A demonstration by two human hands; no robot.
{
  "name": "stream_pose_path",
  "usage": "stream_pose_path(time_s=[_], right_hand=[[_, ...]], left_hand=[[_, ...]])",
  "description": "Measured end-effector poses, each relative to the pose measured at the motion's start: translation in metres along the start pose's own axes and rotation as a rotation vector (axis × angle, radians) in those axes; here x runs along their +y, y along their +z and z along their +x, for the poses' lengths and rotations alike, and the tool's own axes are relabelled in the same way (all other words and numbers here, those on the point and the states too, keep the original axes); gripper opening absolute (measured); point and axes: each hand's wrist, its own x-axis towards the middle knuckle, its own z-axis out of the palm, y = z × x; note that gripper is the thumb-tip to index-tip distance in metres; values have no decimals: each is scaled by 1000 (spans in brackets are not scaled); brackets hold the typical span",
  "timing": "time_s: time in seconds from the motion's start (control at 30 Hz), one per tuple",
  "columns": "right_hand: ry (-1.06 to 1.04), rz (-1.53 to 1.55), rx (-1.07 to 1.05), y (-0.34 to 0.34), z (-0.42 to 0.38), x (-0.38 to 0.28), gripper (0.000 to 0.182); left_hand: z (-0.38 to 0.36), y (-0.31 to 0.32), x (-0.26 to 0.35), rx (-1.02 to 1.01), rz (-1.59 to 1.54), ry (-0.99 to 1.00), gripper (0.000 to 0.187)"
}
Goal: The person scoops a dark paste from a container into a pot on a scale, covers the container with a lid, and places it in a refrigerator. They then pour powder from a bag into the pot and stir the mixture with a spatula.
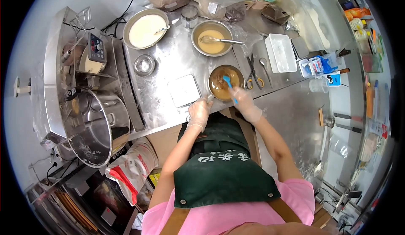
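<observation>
My right hand, in a clear plastic glove, is closed around a blue silicone spatula. The spatula's head dips into brown liquid in a small metal saucepan near the table's front edge. Also gloved, my left hand grips the saucepan's handle at its lower left; the fingers cover most of that handle. Just left of the pan lies a flat white kitchen scale. Behind the pan stands a metal bowl of pale yellow liquid with a whisk resting across it.
A large bowl of cream-coloured liquid and a small glass bowl stand at left. Scissors, a spoon and a white tub lie to the right. A mixer with a steel bowl borders the left side.
</observation>
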Motion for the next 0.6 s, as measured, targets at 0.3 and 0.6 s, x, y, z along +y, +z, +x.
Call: stream_pose_path(time_s=[0.3, 0.6], right_hand=[[67, -37, -53, -14, -14, -13, 6], [94, 123, -86, -21, -16, -19, 14]], left_hand=[[0, -2, 3, -34, -3, -60, 26], [0, -1, 1, -26, 7, -50, 28]])
